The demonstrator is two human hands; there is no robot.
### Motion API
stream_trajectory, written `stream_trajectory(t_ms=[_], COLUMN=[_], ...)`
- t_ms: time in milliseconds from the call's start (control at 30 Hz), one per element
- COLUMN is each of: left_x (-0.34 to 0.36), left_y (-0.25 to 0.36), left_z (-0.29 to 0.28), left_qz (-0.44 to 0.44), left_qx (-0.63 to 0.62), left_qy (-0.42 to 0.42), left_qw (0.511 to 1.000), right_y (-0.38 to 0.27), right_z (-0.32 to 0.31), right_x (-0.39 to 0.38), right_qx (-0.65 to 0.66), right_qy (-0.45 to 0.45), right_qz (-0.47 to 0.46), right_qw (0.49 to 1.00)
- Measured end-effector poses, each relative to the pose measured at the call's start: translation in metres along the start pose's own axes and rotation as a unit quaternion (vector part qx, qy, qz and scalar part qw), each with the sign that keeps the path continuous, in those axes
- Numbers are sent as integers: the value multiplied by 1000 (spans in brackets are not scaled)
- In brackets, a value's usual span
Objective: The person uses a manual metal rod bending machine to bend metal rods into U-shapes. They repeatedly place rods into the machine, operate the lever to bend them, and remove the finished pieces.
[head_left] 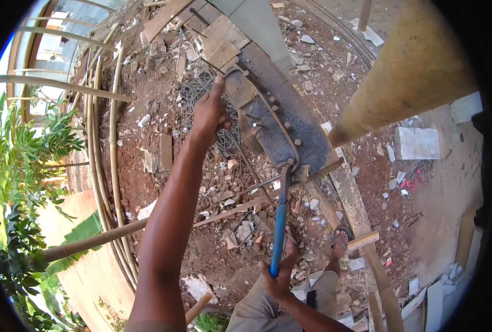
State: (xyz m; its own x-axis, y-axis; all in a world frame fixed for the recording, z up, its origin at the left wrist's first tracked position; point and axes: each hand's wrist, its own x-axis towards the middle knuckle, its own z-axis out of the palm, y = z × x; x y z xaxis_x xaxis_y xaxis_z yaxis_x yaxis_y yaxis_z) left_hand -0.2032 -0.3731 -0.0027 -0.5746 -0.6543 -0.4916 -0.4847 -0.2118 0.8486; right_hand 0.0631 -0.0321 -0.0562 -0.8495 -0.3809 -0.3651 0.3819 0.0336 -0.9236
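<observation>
My left hand reaches far forward and grips the bent end of a thin steel rod that lies along a dark wooden bending bench studded with nails. The rod curves into a hook near the bench's near end. My right hand is closed on the blue handle of a long bending lever. The lever's metal head meets the rod's hook at the bench edge. My sandalled feet stand on rubble below.
A pile of bent wire stirrups lies left of the bench. Long bamboo poles run along the left beside green plants. A thick yellowish column leans at upper right. Broken bricks, stone pieces and planks litter the red soil.
</observation>
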Motion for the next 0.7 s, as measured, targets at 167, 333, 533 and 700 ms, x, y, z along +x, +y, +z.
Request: stream_trajectory(t_ms=[167, 333, 533, 700], left_x=[14, 29, 21, 20], left_y=[-19, -18, -7, 8], left_z=[-10, -12, -5, -16], left_qz=[30, 21, 17, -35], left_qx=[-21, -9, -10, 31], left_qy=[-18, -15, -18, 1], left_qw=[999, 1000, 1000, 999], right_y=[21, 54, 21, -14], right_z=[26, 53, -5, -67], right_x=[8, 3, -1, -5], right_qx=[-22, 90, -96, -183], right_qy=[-11, -19, -26, -53], right_qz=[5, 102, -60, -105], right_qw=[1000, 991, 993, 976])
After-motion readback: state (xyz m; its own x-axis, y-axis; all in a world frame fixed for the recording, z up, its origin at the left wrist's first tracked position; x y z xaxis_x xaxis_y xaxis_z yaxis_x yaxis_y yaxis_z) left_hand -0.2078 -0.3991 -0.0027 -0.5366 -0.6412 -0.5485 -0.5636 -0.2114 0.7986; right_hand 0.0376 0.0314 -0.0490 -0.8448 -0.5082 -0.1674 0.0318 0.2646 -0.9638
